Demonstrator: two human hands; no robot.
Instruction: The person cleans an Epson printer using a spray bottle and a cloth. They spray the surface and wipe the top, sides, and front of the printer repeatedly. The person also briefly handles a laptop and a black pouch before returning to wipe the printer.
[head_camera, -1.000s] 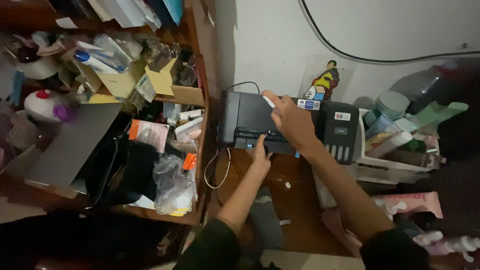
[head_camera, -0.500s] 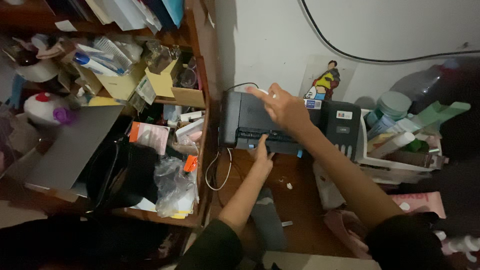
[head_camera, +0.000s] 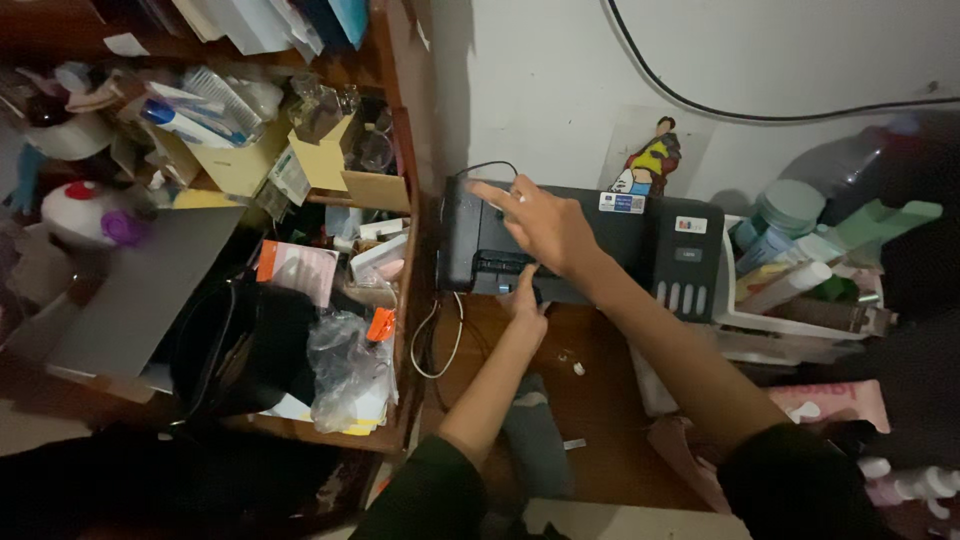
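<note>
- black printer (head_camera: 590, 245): stands on the wooden desk (head_camera: 600, 420) against the white wall, directly under both sets of fingers.
- right hand (head_camera: 540, 225): lies flat on the printer's top, fingers spread and loose, grasping nothing; fingertips near its left rear corner.
- left hand (head_camera: 524, 300): fingertips touch the printer's front slot; its grip cannot be told.
- white cable (head_camera: 440, 345): hangs just left of the left fingers.
</note>
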